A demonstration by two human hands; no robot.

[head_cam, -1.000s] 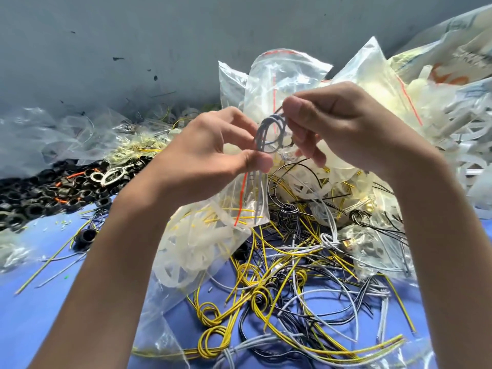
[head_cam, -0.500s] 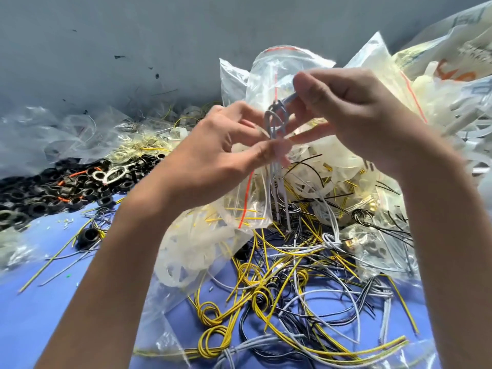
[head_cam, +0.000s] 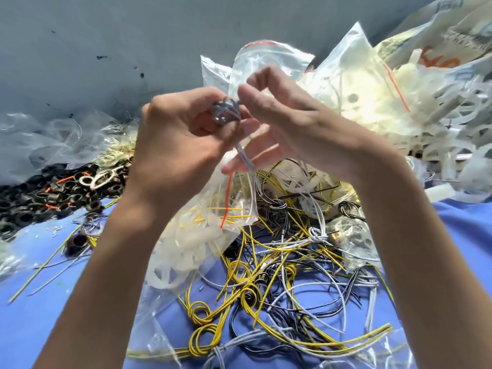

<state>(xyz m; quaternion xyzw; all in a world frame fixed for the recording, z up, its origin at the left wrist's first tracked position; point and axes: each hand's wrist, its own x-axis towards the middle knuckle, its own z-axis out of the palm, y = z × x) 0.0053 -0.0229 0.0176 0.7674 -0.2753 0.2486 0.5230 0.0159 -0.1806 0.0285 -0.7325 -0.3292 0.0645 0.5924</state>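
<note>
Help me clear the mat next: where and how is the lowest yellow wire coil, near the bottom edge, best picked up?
Pinch across the wound loop of the yellow coil, coming straight down from above. It lies flat on the blue mat, and the bundled turns give a firm hold, while its tails run right into the tangle and would likely snag.

You get nothing legible here. The white printed bag (head_cam: 439, 41) at your far right carries orange marks and faint grey lettering, both cut off by the frame edge and too blurred to read. The clear zip bags (head_cam: 271, 59) show only red seal strips, with no words, brands or numbers to make out.
</note>
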